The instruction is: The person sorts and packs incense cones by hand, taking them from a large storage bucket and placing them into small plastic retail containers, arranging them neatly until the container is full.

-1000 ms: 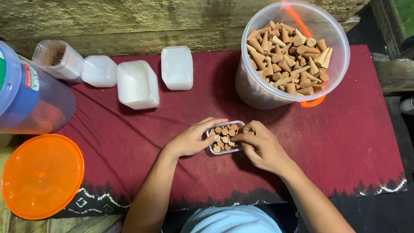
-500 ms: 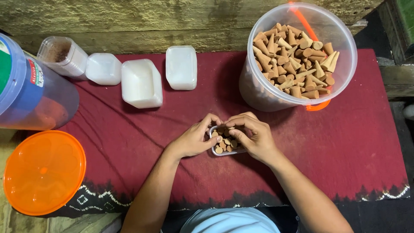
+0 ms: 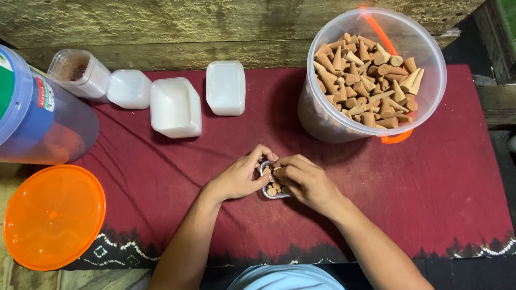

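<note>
A small clear box (image 3: 271, 188) filled with brown incense cones sits on the dark red cloth (image 3: 161, 172), mostly covered by both hands. My left hand (image 3: 239, 177) grips its left side, thumb and finger at the top edge. My right hand (image 3: 306, 181) lies over its right side, fingertips pressing on the cones at the top. A large clear bucket (image 3: 322, 115) full of the same brown cones (image 3: 371, 80) stands behind to the right.
Several white plastic boxes (image 3: 174, 107) and lids (image 3: 226, 87) lie at the back left, beside a small clear box (image 3: 78, 72) with brown contents. A big blue-lidded jar (image 3: 37, 115) lies at far left, an orange lid (image 3: 51, 215) below it. A wooden beam runs behind.
Both hands have closed in over the small box; my right hand moved left to cover more of it, fingertips now meeting the left hand's at the top edge.
</note>
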